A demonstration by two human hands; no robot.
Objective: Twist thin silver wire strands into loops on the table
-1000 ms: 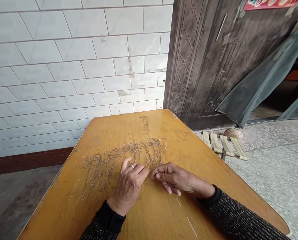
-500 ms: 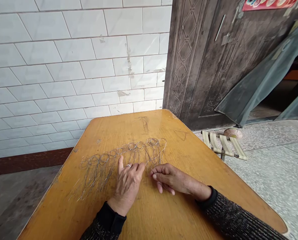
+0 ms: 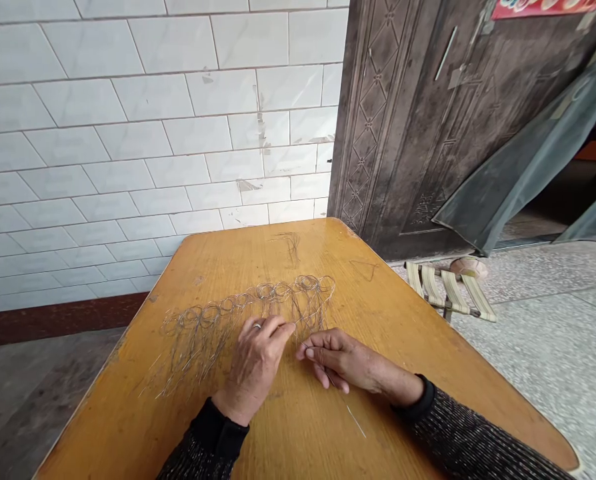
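Note:
A row of looped thin wires (image 3: 211, 315) lies across the table, with their loose ends trailing toward me. My left hand (image 3: 257, 360), wearing a ring, is closed at the right part of this row, thumb and forefinger pinched on a thin wire. Close to its right, my right hand (image 3: 335, 357) pinches a thin wire between thumb and forefinger, the other fingers curled below. A pale straight wire end (image 3: 357, 421) shows below the right hand. Whether both hands grip one wire I cannot tell.
The wooden table (image 3: 308, 440) reaches a white tiled wall (image 3: 128, 113). Farther back lie a small bunch of wires (image 3: 292, 245) and a bent wire (image 3: 365, 271). A strap-topped stool (image 3: 451, 290) stands right of the table, near a dark door (image 3: 428, 133).
My left forefinger, stretched out before, has folded in. A pale wire end now shows below my right hand, which has barely moved.

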